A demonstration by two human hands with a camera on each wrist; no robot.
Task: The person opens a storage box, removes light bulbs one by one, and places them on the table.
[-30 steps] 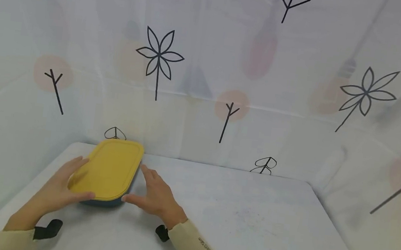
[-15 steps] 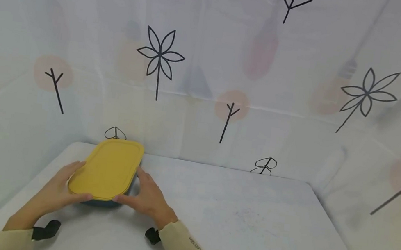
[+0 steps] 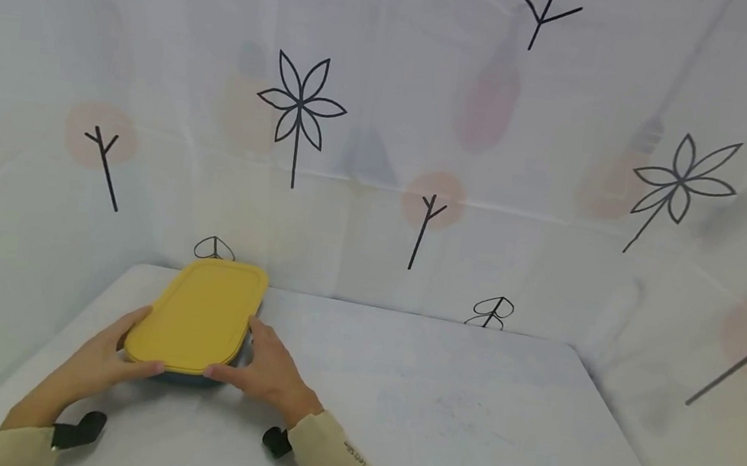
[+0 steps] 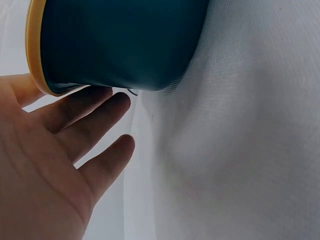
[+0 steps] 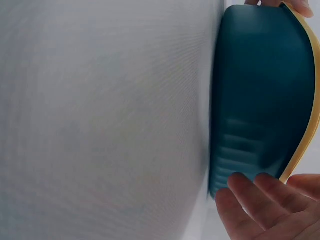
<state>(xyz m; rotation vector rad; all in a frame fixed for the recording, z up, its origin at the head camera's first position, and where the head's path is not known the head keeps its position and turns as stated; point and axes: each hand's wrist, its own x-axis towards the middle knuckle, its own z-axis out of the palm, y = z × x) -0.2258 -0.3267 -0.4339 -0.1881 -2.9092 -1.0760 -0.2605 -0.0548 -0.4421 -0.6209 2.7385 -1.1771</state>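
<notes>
A rectangular food container with a yellow lid (image 3: 198, 313) stands at the table's far left. Its deep teal body (image 5: 265, 85) shows in the right wrist view, with the lid's rim along one side. My left hand (image 3: 88, 371) lies around the near left corner, thumb at the lid's front edge. In the left wrist view its fingers (image 4: 107, 160) are extended and spread beside the teal wall. On the near right corner is my right hand (image 3: 275, 372), its thumb tip at the front edge of the lid. The right fingers (image 5: 257, 202) reach along the ridged wall with fingertips against it.
A white table (image 3: 463, 420) extends to the right of the container. Behind it hangs a pale cloth (image 3: 373, 118) printed with flowers and twigs, also at the sides. Each wrist carries a black camera mount (image 3: 278, 442) below a beige sleeve (image 3: 347, 464).
My right hand has moved left to the container's near right corner. The left hand has slid slightly toward me along the left edge. The container has hardly moved.
</notes>
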